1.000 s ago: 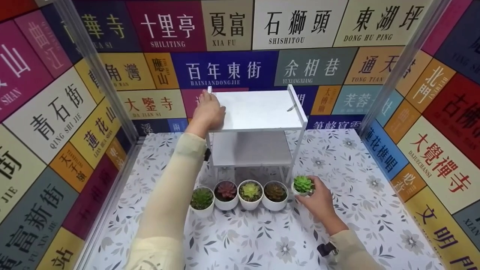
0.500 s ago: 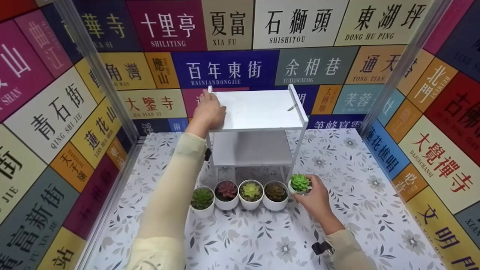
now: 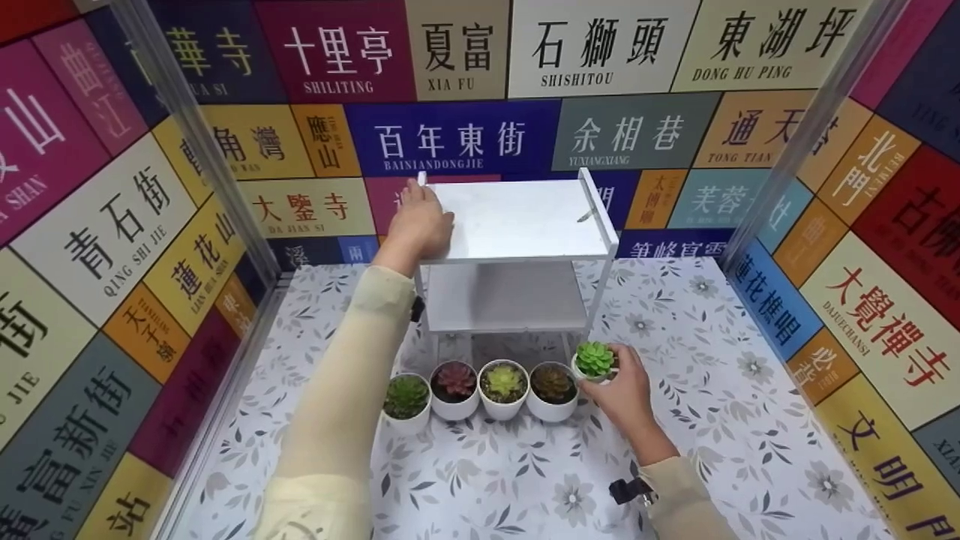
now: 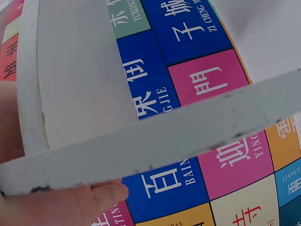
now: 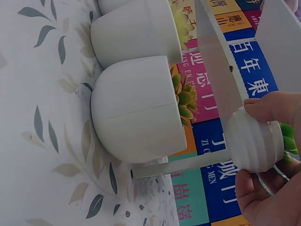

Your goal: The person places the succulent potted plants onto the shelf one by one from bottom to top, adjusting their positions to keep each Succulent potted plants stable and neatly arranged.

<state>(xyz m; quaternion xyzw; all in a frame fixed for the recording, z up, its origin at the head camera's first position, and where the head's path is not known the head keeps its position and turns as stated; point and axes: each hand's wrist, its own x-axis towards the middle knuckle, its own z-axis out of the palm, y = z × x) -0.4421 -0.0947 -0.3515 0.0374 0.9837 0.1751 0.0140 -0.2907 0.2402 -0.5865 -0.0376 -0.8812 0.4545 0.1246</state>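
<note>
In the head view a white two-tier shelf rack [image 3: 521, 217] stands at the middle of the table. My left hand [image 3: 422, 223] grips its upper left side; in the left wrist view fingers [image 4: 66, 205] lie around the white frame. Thumb and fingers of my right hand [image 3: 628, 386] hold a small white pot with a bright green succulent [image 3: 595, 358]. The right wrist view shows this ribbed pot [image 5: 254, 143] raised off the table, beside the rack's front right leg. Immediately left of it sits a potted brown succulent [image 3: 553, 386].
A row of white pots stands before the rack: a dark green succulent [image 3: 406, 399], a reddish one [image 3: 454, 384] and a yellow-green one [image 3: 502, 384]. The floral tablecloth [image 3: 465, 480] covers the table. Colourful lettered panels [image 3: 450, 139] enclose the back and sides.
My right hand has moved left and slightly away from me with the bright green succulent, closer to the brown one and the rack's leg. The left hand stays on the rack.
</note>
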